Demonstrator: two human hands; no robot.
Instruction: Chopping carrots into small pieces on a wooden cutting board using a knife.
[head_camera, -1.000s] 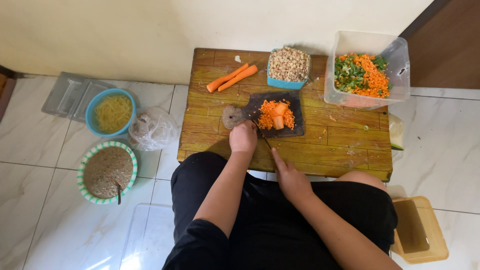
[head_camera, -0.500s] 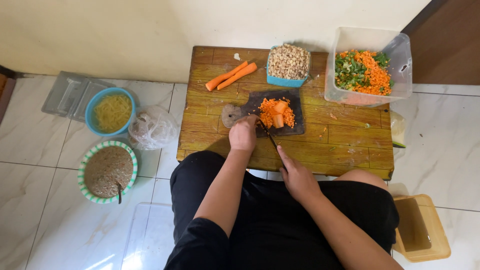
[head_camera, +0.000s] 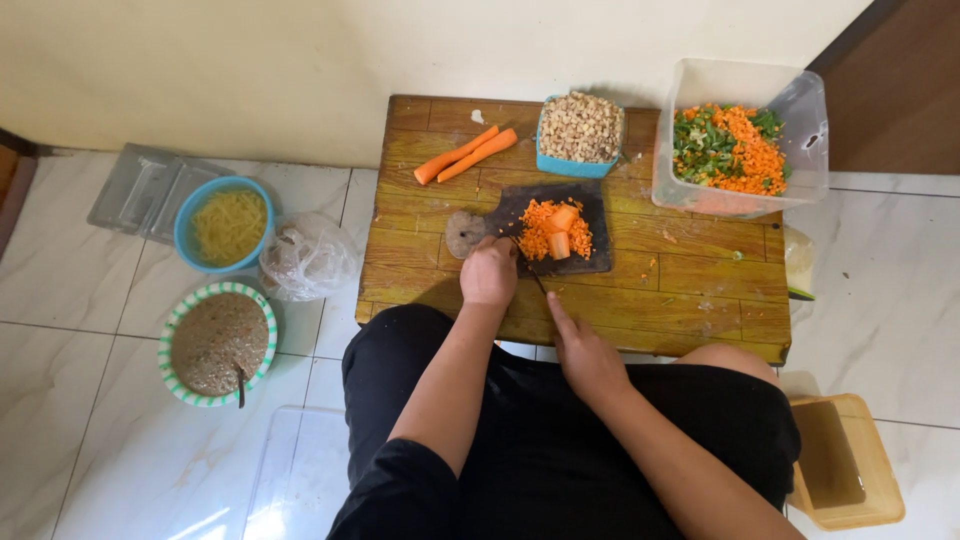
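A dark cutting board (head_camera: 598, 262) lies on a low wooden table (head_camera: 680, 300). On the board is a heap of finely chopped carrot (head_camera: 537, 232) with two larger carrot chunks (head_camera: 561, 230). My left hand (head_camera: 488, 272) rests at the board's near left edge with its fingers curled; nothing shows inside it. My right hand (head_camera: 585, 352) is at the table's near edge and holds a thin knife (head_camera: 536, 281). The index finger lies along the knife, and the blade points at the carrot heap.
Two whole carrots (head_camera: 465, 155) lie at the table's back left beside a blue tub of chopped pale bits (head_camera: 580, 128). A clear box of mixed chopped vegetables (head_camera: 735, 150) stands at back right. On the floor: a noodle bowl (head_camera: 228, 224), a brown sauce bowl (head_camera: 218, 343), a plastic bag (head_camera: 308, 258), an orange container (head_camera: 845, 462).
Hardly anything differs. The knife tip has shifted slightly near the board's front edge, and both hands stay where they were.
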